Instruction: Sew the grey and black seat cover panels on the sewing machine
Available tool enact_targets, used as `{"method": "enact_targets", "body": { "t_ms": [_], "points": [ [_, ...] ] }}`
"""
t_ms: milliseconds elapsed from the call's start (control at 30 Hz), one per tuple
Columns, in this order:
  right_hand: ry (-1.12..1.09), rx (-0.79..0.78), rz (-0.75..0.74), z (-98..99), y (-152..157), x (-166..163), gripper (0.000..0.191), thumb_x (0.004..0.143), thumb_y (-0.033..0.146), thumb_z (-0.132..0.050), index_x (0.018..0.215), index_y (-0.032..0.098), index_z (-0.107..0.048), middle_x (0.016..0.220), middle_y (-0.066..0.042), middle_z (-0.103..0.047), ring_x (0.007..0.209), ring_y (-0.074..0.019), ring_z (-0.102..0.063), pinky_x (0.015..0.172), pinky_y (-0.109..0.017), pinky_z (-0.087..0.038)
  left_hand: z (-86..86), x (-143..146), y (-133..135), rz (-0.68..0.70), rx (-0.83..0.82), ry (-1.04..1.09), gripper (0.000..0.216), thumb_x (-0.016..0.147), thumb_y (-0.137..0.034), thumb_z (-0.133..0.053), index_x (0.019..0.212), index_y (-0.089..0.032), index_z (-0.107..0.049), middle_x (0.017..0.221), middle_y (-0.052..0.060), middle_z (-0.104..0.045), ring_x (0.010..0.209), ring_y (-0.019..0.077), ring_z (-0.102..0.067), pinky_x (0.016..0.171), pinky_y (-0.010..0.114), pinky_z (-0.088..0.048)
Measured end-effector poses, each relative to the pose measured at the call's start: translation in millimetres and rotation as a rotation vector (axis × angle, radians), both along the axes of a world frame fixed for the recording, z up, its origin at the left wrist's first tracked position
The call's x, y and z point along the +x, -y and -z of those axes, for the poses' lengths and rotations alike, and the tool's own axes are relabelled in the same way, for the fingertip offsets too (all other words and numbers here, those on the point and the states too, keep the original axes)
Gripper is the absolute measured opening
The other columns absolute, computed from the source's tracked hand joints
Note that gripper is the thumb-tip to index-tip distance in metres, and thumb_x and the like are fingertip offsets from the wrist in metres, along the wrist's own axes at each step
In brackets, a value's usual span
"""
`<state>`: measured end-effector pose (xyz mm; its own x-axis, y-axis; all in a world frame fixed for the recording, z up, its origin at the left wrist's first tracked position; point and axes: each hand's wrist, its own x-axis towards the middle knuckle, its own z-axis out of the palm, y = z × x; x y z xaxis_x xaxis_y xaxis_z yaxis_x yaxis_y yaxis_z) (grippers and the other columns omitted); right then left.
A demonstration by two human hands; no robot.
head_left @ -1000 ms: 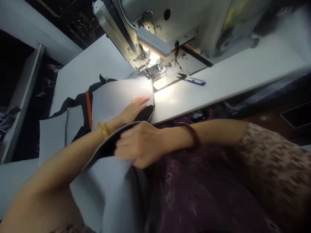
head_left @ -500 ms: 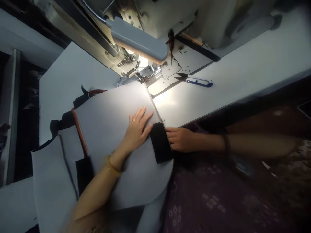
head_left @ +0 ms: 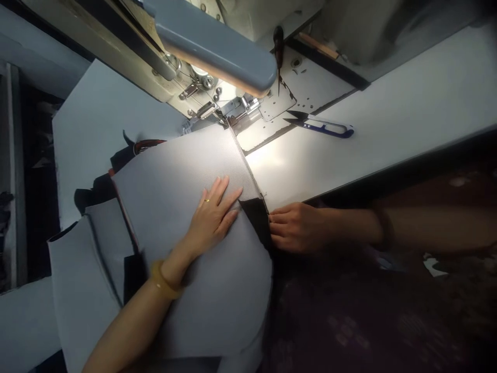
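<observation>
Fabric panel [head_left: 233, 280], smooth and pale grey, lies beneath your flat, splayed left hand [head_left: 212, 220]; your right hand [head_left: 297, 228] pinches its edge beside a black triangular patch [head_left: 257, 217].

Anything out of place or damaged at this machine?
Two minor things: the snips lie loose with their blades reaching over the machine bed, near the sewing area; and the metal plate has dark, ragged marks along one edge, possibly wear. No spill or tear visible on the grey fabric.
</observation>
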<state>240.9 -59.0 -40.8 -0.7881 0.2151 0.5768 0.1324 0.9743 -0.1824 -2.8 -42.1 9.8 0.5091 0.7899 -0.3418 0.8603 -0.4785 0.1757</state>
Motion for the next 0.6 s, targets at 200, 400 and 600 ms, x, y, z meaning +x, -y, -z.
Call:
{"method": "enact_targets", "body": {
  "t_ms": [200,400,600],
  "points": [
    [-0.008,0.055,0.011,4.1,3.1,-4.0,0.023,0.087,0.005,-0.038,0.073,0.015,-0.052,0.070,-0.002,-0.056,0.068,-0.0123,-0.052,0.059,-0.025,-0.038,-2.7,-30.0,2.5,0.012,0.067,-0.087,0.043,0.096,-0.032,-0.027,0.138,-0.029,-0.038,0.151,0.006,-0.024,0.141,0.0279,-0.015,0.108,0.065,-0.014],
    [-0.018,0.029,0.034,4.5,4.5,-3.9,0.024,0.086,0.003,-0.037,0.071,0.016,-0.049,0.066,0.000,-0.053,0.065,-0.0116,-0.050,0.055,-0.024,-0.035,-21.3,0.4,-11.4,-0.040,0.137,-0.091,0.049,0.096,-0.038,-0.021,0.096,-0.023,-0.068,0.123,0.005,-0.059,0.116,0.0231,-0.051,0.102,0.046,-0.036],
    [-0.013,-0.042,0.026,-0.9,3.1,1.2,0.021,0.084,0.004,-0.038,0.071,0.016,-0.050,0.066,-0.001,-0.053,0.063,-0.0120,-0.049,0.055,-0.024,-0.036,-4.0,32.6,-31.6,-0.087,0.327,-0.166,0.050,0.086,-0.059,-0.041,0.092,-0.018,-0.068,0.076,0.007,-0.063,0.077,0.0211,-0.056,0.069,0.032,-0.045]
  ]
}}
